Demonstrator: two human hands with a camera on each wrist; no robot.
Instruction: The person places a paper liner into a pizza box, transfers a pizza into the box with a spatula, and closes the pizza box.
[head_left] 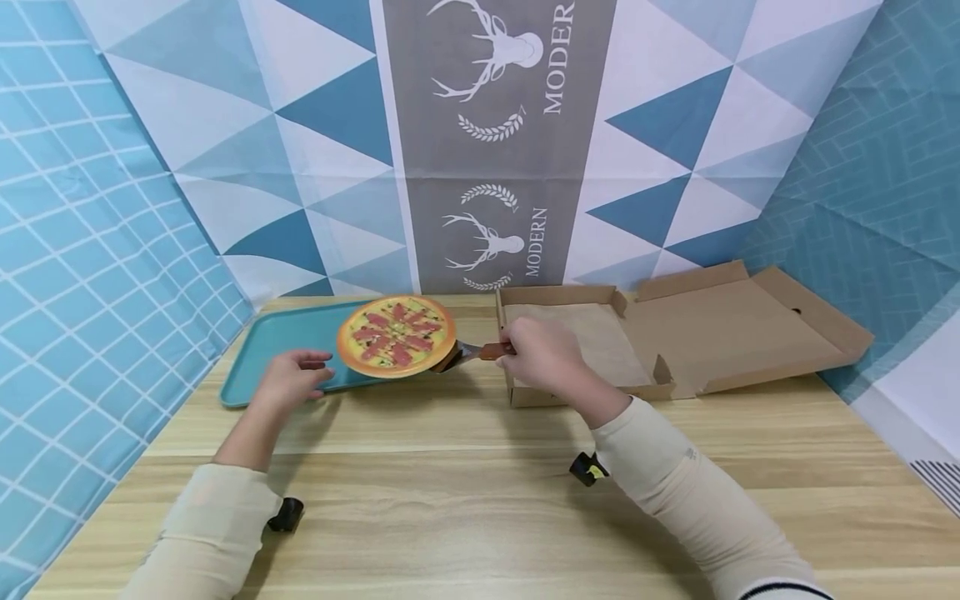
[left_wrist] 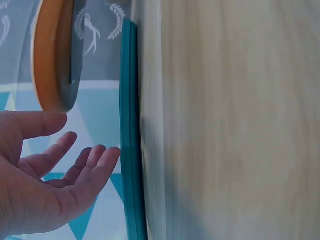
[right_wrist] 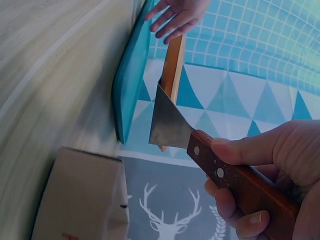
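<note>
I have the right hand (head_left: 546,354) gripping a brown wooden-handled steel spatula (right_wrist: 172,125), its blade carrying a round, orange-crusted pizza (head_left: 397,333) raised over the teal rectangular tray (head_left: 288,337). The left hand (head_left: 288,383) is spread loosely by the pizza's rim; I cannot tell whether it touches.

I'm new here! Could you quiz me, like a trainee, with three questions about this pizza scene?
1. Which tool does the right grip hold?
2. True or false: the square brown cardboard box is open.
3. The round, orange-rimmed pizza is:
A) raised clear of the rectangular teal tray
B) inside the box
C) lying on the tray

Key:
1. A wooden-handled, flat-bladed metal spatula.
2. True.
3. A.
</note>
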